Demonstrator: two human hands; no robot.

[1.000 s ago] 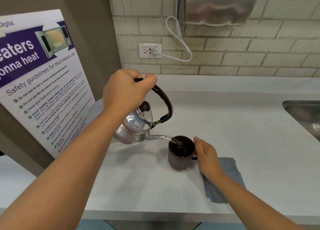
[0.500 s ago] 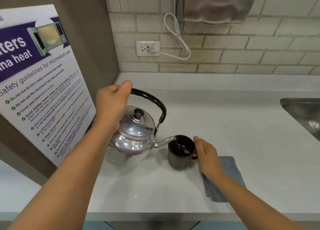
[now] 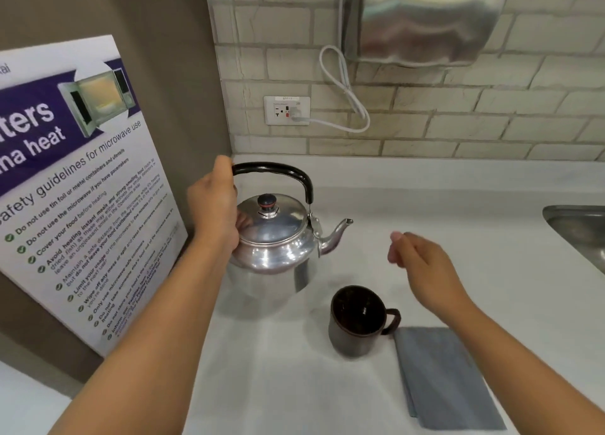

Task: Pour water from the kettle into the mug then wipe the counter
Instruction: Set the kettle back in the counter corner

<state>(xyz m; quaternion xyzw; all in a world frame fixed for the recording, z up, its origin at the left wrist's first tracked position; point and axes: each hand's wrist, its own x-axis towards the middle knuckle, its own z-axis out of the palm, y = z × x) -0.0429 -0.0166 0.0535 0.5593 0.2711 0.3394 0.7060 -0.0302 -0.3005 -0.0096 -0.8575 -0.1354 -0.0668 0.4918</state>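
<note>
A shiny steel kettle (image 3: 278, 238) with a black arched handle stands upright at the back left of the white counter (image 3: 458, 205), spout pointing right. My left hand (image 3: 214, 208) is closed around the left end of its handle. A dark brown mug (image 3: 357, 321) sits in front of the kettle, handle to the right, with dark liquid inside. My right hand (image 3: 422, 267) hovers above and behind the mug, fingers loosely apart, holding nothing. A folded grey cloth (image 3: 445, 375) lies flat just right of the mug.
A microwave safety poster (image 3: 75, 186) leans against the left wall. A steel sink (image 3: 579, 235) is set into the counter at the right edge. On the brick back wall hang a steel dispenser (image 3: 425, 19) and a socket (image 3: 287, 110) with a white cord.
The kettle has gone from tilted and pouring into the mug to upright on the counter, farther back and left. My right hand has let go of the mug and lifted away.
</note>
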